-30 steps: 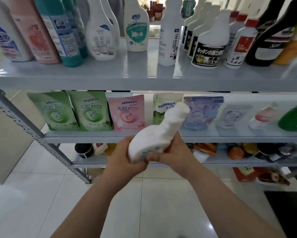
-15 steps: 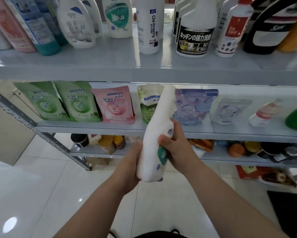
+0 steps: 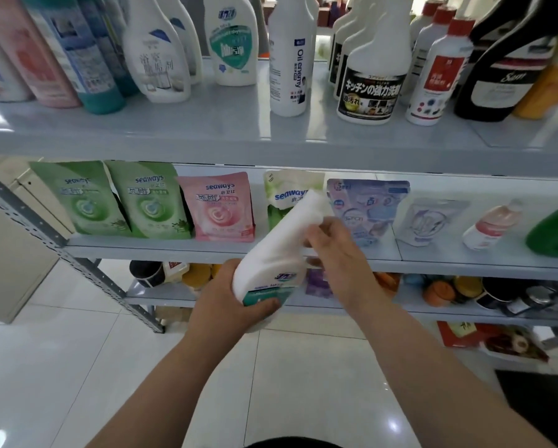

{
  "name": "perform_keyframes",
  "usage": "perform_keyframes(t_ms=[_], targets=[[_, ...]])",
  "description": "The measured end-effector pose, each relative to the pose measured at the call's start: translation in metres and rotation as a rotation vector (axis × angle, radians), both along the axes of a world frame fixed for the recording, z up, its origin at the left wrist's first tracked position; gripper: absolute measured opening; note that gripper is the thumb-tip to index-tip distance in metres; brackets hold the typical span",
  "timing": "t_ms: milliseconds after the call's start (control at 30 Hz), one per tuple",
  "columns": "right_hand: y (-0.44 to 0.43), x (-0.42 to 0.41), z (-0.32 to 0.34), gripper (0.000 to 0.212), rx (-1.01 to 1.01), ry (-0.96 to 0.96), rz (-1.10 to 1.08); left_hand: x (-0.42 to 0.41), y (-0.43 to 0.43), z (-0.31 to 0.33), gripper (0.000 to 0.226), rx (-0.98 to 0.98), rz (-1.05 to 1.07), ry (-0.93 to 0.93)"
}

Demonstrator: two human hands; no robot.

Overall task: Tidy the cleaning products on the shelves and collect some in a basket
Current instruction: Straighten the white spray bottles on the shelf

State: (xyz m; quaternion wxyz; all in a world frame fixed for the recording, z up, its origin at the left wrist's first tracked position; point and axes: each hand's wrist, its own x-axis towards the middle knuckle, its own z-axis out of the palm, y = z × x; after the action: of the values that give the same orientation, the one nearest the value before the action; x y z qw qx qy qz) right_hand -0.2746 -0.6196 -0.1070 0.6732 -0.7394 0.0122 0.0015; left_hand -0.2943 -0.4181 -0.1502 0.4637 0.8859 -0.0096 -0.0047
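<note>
**One bottle in hand, no basket in sight**

On the left of the middle shelf (image 3: 148, 248), the green pouches (image 3: 109, 202) stand in a neat row. In front of the shelf, the left hand (image 3: 226, 299) grips the base of a white bottle (image 3: 271, 253). The bottle is tilted with its neck up to the right, clear of every shelf. The right hand (image 3: 336, 253) lies against the neck, and blur hides whether it grips. I'd judge the tidying early: this bottle needs a place, and no basket shows.
</note>
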Motion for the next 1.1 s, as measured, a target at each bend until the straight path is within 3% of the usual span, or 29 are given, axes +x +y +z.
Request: perform_keyframes(t_ms=[133, 267, 367, 433, 567, 633, 700, 767, 833, 900, 1033, 1100], targets=[[0.003, 0.015, 0.033, 0.027, -0.361, -0.194, 0.014, 0.002, 0.019, 0.002, 0.068, 0.116, 0.016, -0.075], [0.015, 0.028, 0.056, 0.043, -0.954, -0.248, -0.02, 0.01, 0.044, -0.001, 0.069, 0.297, -0.03, -0.242], [0.026, 0.032, 0.07, 0.037, -1.149, -0.241, 0.011, 0.014, 0.062, 0.005, 0.069, 0.342, -0.09, -0.281], [0.036, 0.031, 0.073, 0.036, -1.205, -0.37, 0.025, 0.016, 0.075, 0.01, 0.066, 0.267, -0.14, -0.216], [0.057, 0.027, 0.073, 0.039, -0.942, -0.748, -0.047, 0.022, 0.096, 0.016, 0.065, -0.06, -0.282, -0.067], [0.067, 0.032, 0.065, 0.042, -0.729, -0.784, -0.093, 0.023, 0.1, 0.017, 0.065, -0.155, -0.307, -0.036], [0.079, 0.034, 0.053, 0.034, -0.441, -0.684, -0.129, 0.023, 0.101, 0.017, 0.065, -0.224, -0.282, -0.011], [0.096, 0.03, 0.038, 0.032, -0.076, -0.421, -0.13, 0.026, 0.102, 0.016, 0.071, -0.289, -0.251, 0.043], [0.111, 0.024, 0.014, 0.046, 0.226, -0.112, -0.047, 0.029, 0.105, 0.016, 0.076, -0.387, -0.233, 0.116], [0.122, 0.015, -0.004, 0.044, 0.375, 0.058, 0.047, 0.032, 0.105, 0.016, 0.072, -0.499, -0.254, 0.148], [0.122, 0.012, -0.008, 0.042, 0.729, 0.187, 0.074, 0.037, 0.098, 0.012, 0.049, -0.646, -0.2, 0.148], [0.122, 0.013, -0.007, 0.047, 0.747, 0.185, 0.099, 0.041, 0.091, 0.011, 0.037, -0.705, -0.112, 0.169]])
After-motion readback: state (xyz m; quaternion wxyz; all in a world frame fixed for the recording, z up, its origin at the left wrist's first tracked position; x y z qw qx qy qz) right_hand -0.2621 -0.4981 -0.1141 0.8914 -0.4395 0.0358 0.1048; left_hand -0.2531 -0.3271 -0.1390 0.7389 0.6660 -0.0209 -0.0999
